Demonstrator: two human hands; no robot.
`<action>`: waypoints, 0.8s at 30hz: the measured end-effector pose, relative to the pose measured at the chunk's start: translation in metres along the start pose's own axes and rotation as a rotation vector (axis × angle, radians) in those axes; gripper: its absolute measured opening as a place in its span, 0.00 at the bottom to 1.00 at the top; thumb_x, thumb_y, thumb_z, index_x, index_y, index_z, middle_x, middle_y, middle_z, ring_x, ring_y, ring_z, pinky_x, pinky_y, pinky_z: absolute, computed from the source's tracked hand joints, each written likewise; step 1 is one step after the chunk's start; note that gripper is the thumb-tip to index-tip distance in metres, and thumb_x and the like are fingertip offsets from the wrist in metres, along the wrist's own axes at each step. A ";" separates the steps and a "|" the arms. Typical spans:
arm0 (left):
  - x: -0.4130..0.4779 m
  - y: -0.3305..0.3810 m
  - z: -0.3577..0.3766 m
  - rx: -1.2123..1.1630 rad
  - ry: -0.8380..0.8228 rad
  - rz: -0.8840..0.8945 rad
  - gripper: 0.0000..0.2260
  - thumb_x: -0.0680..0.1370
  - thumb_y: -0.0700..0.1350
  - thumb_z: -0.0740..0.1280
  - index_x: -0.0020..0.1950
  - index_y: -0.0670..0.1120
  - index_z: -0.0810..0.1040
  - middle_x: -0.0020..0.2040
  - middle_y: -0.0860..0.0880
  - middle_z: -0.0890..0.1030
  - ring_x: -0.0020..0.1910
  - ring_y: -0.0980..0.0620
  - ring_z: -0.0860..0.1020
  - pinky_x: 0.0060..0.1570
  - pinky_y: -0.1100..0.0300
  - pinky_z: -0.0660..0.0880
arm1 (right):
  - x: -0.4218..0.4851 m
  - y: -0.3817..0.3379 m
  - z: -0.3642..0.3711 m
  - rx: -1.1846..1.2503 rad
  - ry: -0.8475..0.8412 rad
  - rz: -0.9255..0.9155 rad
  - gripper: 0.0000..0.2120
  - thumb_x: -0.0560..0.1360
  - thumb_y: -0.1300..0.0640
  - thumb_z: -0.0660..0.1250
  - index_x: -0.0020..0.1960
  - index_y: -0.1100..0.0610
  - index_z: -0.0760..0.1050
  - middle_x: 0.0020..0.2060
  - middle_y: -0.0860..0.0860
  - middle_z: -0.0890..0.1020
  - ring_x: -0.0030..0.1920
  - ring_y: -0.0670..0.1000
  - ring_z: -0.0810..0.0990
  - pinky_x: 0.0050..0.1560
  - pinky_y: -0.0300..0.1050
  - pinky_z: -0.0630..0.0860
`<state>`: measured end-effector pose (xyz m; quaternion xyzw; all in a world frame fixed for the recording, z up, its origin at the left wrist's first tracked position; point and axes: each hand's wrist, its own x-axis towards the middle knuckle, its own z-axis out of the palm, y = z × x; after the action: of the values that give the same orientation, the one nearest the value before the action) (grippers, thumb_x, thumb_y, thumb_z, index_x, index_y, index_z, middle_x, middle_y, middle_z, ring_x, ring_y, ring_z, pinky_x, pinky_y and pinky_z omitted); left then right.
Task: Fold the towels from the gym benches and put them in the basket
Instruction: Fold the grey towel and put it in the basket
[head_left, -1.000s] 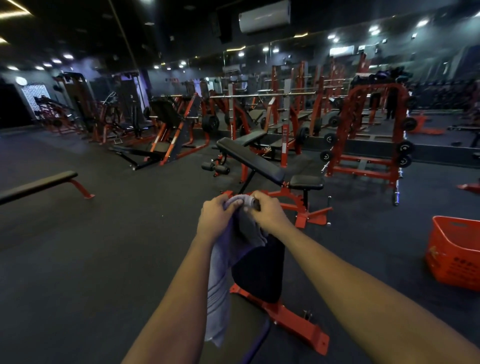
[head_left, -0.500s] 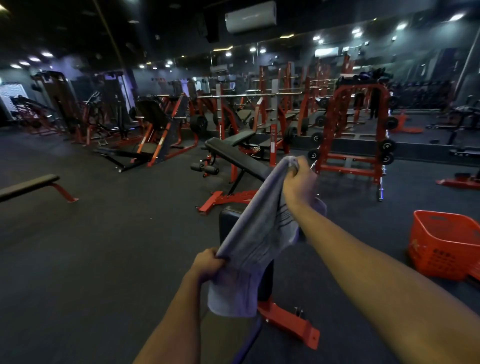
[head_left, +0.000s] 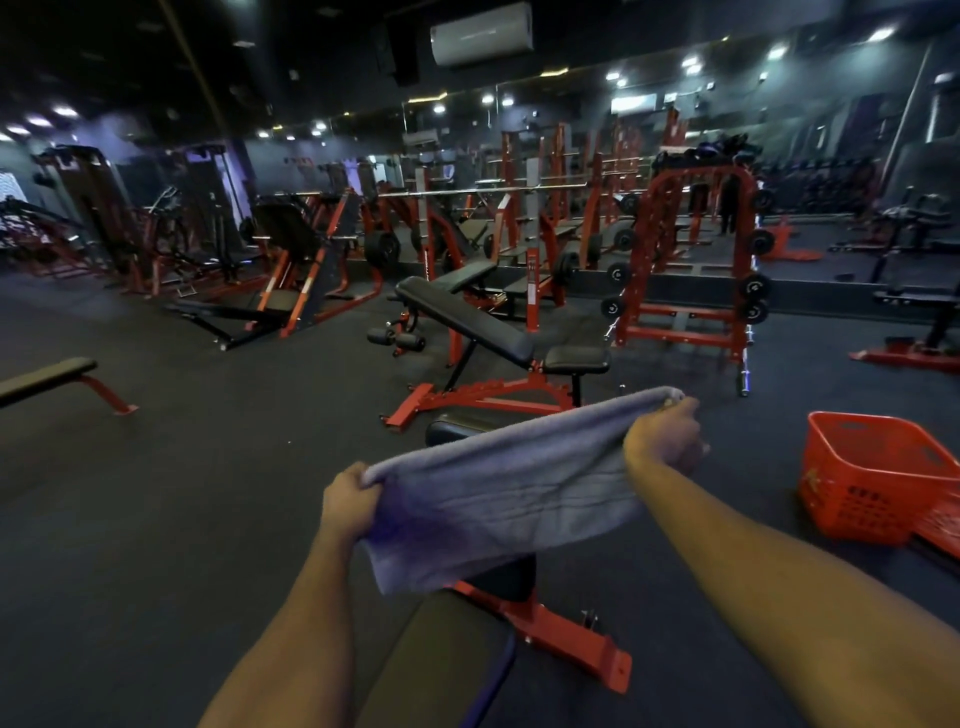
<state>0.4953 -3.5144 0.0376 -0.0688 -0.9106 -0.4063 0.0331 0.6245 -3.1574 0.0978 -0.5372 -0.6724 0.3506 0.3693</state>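
A grey-lilac towel (head_left: 498, 493) hangs stretched between my two hands, above a black bench pad with a red frame (head_left: 561, 639). My left hand (head_left: 348, 501) grips its lower left corner. Higher and to the right, my right hand (head_left: 662, 441) grips the other top corner. The towel hangs doubled, its lower edge loose over the bench. An orange plastic basket (head_left: 878, 478) stands on the floor to the right, an arm's length beyond my right hand; I see nothing inside it.
An incline bench (head_left: 467, 322) with a red frame stands just behind the towel. A flat bench (head_left: 47, 376) is at the left. A red rack with weight plates (head_left: 691, 270) and more machines line the mirrored back wall. Dark rubber floor lies all around.
My hands went from together at the towel's top to wide apart. The right hand has come down and right, the left hand stays low, and the towel is now stretched out flat.
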 end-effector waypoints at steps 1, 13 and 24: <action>-0.004 0.004 -0.003 -0.134 0.125 0.020 0.08 0.71 0.49 0.66 0.41 0.44 0.76 0.39 0.44 0.81 0.43 0.42 0.79 0.41 0.54 0.72 | -0.001 0.004 0.000 -0.012 -0.009 0.020 0.13 0.83 0.55 0.53 0.61 0.60 0.69 0.57 0.65 0.80 0.59 0.66 0.78 0.64 0.60 0.70; -0.006 0.043 -0.009 -0.223 0.502 -0.180 0.07 0.81 0.43 0.59 0.56 0.40 0.67 0.52 0.31 0.78 0.52 0.31 0.77 0.45 0.48 0.70 | -0.007 0.008 0.020 -0.173 -0.206 0.213 0.18 0.84 0.58 0.52 0.66 0.65 0.73 0.64 0.62 0.77 0.66 0.62 0.75 0.65 0.55 0.69; -0.017 0.119 0.037 -0.175 -0.005 0.217 0.06 0.78 0.39 0.66 0.49 0.46 0.69 0.45 0.47 0.78 0.43 0.47 0.76 0.42 0.60 0.67 | -0.095 -0.024 0.060 -0.036 -0.802 -0.465 0.14 0.79 0.52 0.61 0.45 0.61 0.78 0.42 0.59 0.82 0.46 0.58 0.81 0.41 0.45 0.70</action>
<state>0.5300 -3.4097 0.0983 -0.1704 -0.8591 -0.4778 0.0684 0.5747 -3.2598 0.0783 -0.2005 -0.8707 0.4268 0.1397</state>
